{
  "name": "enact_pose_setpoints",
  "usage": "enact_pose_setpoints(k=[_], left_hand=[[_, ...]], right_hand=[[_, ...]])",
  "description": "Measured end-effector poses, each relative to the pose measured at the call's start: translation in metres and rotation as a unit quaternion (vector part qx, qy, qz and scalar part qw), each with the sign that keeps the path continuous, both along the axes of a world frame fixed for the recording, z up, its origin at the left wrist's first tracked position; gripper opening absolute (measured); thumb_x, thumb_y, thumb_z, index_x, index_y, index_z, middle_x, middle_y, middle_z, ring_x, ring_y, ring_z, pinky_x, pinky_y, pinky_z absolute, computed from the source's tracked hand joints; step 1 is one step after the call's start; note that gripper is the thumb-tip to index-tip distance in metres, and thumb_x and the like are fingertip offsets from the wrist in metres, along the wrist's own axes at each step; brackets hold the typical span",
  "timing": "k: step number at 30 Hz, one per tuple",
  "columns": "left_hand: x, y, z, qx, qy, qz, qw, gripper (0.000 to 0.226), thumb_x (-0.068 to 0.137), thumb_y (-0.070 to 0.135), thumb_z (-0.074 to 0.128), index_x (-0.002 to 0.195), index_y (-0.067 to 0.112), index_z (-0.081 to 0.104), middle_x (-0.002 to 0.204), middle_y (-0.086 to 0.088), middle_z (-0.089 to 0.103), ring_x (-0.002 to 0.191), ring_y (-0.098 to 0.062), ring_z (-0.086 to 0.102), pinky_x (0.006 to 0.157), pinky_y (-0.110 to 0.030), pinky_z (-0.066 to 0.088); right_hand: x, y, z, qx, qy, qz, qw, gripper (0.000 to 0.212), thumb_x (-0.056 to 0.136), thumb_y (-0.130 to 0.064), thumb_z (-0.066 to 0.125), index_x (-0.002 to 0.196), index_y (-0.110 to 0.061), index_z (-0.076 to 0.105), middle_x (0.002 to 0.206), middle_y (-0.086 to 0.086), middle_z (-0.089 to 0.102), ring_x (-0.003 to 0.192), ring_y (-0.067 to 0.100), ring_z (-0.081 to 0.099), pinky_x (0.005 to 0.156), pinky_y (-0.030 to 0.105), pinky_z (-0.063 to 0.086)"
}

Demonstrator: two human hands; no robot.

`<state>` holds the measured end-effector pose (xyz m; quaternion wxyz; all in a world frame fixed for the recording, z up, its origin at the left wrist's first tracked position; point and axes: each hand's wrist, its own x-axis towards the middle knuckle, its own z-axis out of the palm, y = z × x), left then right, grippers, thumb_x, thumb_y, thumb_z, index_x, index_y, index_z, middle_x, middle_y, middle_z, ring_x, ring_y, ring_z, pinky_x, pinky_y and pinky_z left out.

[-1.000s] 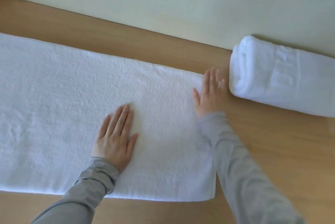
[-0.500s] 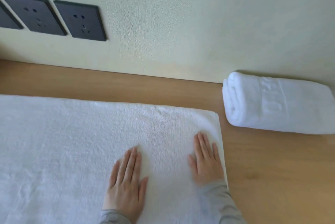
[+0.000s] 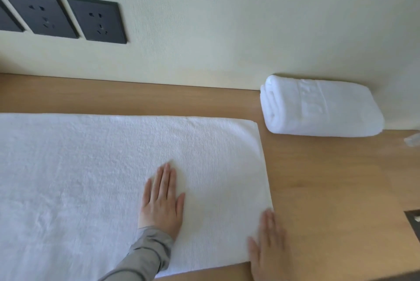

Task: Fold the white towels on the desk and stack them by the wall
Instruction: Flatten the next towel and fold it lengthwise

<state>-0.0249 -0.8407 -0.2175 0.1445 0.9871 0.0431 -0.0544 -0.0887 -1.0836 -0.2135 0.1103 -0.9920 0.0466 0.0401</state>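
Note:
A long white towel (image 3: 91, 171) lies flat across the wooden desk (image 3: 329, 178), running off the left edge of view. My left hand (image 3: 162, 201) presses flat on it with straight fingers, right of its middle. My right hand (image 3: 268, 249) lies flat at the towel's near right corner, partly on the towel edge and partly on the wood, and looks blurred. A folded white towel (image 3: 322, 108) with an embossed band sits against the wall (image 3: 227, 19) at the right.
Dark wall sockets (image 3: 68, 19) sit above the desk at the left. A small clear object (image 3: 412, 139) lies at the right edge, and a dark-rimmed thing (image 3: 413, 224) shows at the lower right. Bare wood lies between the flat towel and the wall.
My right hand slid back along the towel's right edge from the far corner to the near corner. The left hand stayed pressed flat. The view tilted up, revealing the sockets.

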Motion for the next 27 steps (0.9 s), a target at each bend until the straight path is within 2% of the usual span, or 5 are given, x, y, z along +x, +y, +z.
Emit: enact_pose_setpoints(k=[3,12,18,23,27], left_hand=[[0.000,0.000,0.000,0.003,-0.001,-0.001,1.000,0.072,0.096,0.044,0.000,0.141,0.001,0.037,0.148,-0.013,0.036,0.137,-0.027,0.034,0.114,-0.040,0.014],[0.000,0.003,-0.008,-0.024,0.017,0.001,1.000,0.078,0.081,0.062,-0.012,0.145,0.018,-0.007,0.153,0.005,-0.015,0.140,-0.012,-0.017,0.115,-0.030,-0.013],[0.006,0.005,-0.002,-0.078,0.037,0.038,0.996,0.065,0.097,0.040,0.040,0.150,0.020,0.008,0.158,0.006,-0.005,0.143,-0.007,-0.011,0.116,-0.027,-0.010],[-0.001,-0.021,0.018,-0.095,0.008,0.200,0.975,0.064,0.095,0.033,0.047,0.149,0.019,0.016,0.159,0.001,0.008,0.145,-0.017,0.010,0.117,-0.036,0.007],[-0.030,-0.050,0.038,-0.157,-0.042,0.475,0.865,0.073,0.091,0.026,0.056,0.149,0.019,0.013,0.158,-0.003,0.008,0.143,-0.028,0.013,0.114,-0.047,0.015]], right_hand=[[-0.006,-0.006,0.011,0.023,0.050,-0.099,0.994,0.073,0.079,-0.062,0.002,0.138,-0.019,-0.001,0.156,0.013,0.013,0.144,0.019,0.002,0.117,0.045,0.011],[-0.010,-0.006,0.010,-0.054,0.030,0.178,0.982,0.060,0.089,-0.033,0.031,0.142,-0.004,0.031,0.157,-0.008,-0.016,0.143,0.006,-0.011,0.109,0.031,0.010],[0.032,-0.031,0.021,0.031,-0.023,0.219,0.975,0.048,0.093,-0.027,0.031,0.113,0.002,0.064,0.130,0.005,0.051,0.115,0.023,0.059,0.101,0.028,0.030],[0.110,-0.049,0.037,0.100,0.032,0.285,0.953,0.041,0.092,-0.007,0.051,0.132,-0.002,0.048,0.140,0.014,0.045,0.131,0.029,0.043,0.109,0.037,0.035],[0.177,-0.059,0.052,0.158,0.078,0.315,0.932,0.048,0.094,-0.009,0.048,0.140,-0.006,0.037,0.146,0.013,0.036,0.137,0.027,0.032,0.113,0.035,0.025]])
